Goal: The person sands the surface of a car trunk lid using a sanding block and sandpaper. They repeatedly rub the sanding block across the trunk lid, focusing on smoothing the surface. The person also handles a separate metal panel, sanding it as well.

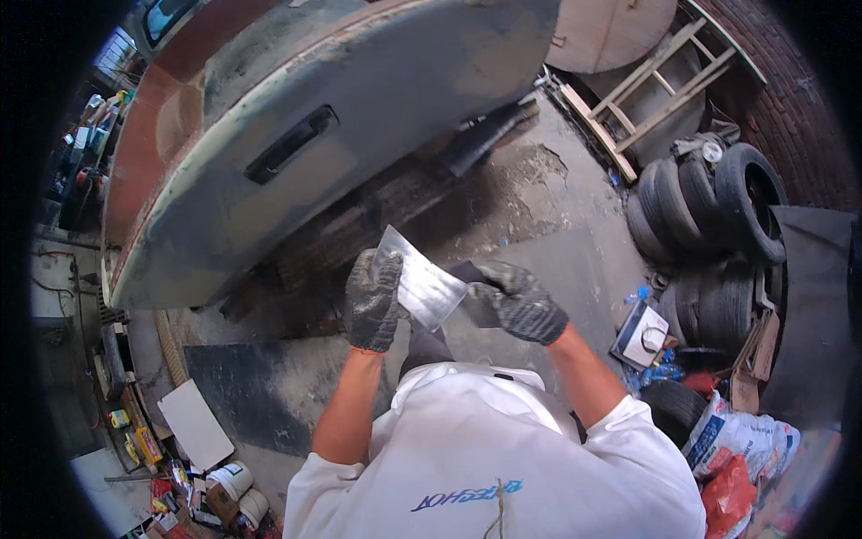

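In front of my chest, my left hand (375, 301), in a grey patterned work glove, is closed on the left edge of a pale grey sheet (429, 280). The sheet has faint print and looks like the back of sandpaper. My right hand (521, 301), gloved the same way, pinches a dark, thin piece (479, 310) close to the sheet's right corner. I cannot tell whether the dark piece is the sheet's other face or a separate one. Beyond both hands stands a large curved vehicle panel (296, 198), patchy grey with a recessed dark handle (292, 144).
On the right, stacked tyres (750, 202) stand near a wooden ladder-like frame (660, 85). Bags (741, 440) and a white box (642, 334) lie below them. At left are a white board (195, 424), buckets (232, 481) and clutter. A dark mat (247, 391) covers part of the floor.
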Demonstrator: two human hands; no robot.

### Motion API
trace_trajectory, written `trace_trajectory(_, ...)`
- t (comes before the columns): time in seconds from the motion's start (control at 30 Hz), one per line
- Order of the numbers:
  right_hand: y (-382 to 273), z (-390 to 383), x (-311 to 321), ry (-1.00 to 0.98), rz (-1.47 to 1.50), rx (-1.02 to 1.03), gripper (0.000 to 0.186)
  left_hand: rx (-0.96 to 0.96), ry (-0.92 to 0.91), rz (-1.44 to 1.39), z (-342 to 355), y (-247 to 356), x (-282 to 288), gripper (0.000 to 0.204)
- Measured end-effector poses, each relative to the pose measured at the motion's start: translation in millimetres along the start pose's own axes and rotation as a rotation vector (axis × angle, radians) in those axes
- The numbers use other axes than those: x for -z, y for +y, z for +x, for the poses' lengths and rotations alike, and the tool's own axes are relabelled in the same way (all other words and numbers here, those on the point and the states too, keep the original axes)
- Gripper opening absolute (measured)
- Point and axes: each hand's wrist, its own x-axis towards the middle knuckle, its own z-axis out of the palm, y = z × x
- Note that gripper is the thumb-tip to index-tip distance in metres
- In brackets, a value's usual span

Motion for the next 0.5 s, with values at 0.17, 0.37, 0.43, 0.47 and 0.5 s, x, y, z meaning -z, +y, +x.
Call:
trace_trajectory(0.17,39.1,31.4,-36.0,0.065,-0.236,0.065,0.017,-0.902,-0.077,0.823,74.3,-63.6,-0.3,0.038)
trace_trajectory(0.37,110.8,45.6,-60.7,-0.347,-0.306,-0.511,0.04,-0.364,-0.708,0.349,61.5,-94.3,-27.1,0.038)
trace_trajectory(0.43,120.8,45.5,-60.4,-0.473,-0.449,-0.414,0.047,-0.486,-0.638,0.45,67.6,-95.5,-21.0,0.037)
trace_trajectory(0.47,122.8,46.3,-61.4,-0.585,-0.647,-0.328,0.05,-0.67,-0.571,0.546,73.4,-95.1,-14.3,0.035)
trace_trajectory(0.5,123.0,48.0,-63.3,-0.546,-0.735,-0.222,0.053,-0.872,-0.424,0.578,78.1,-93.6,-12.8,0.033)
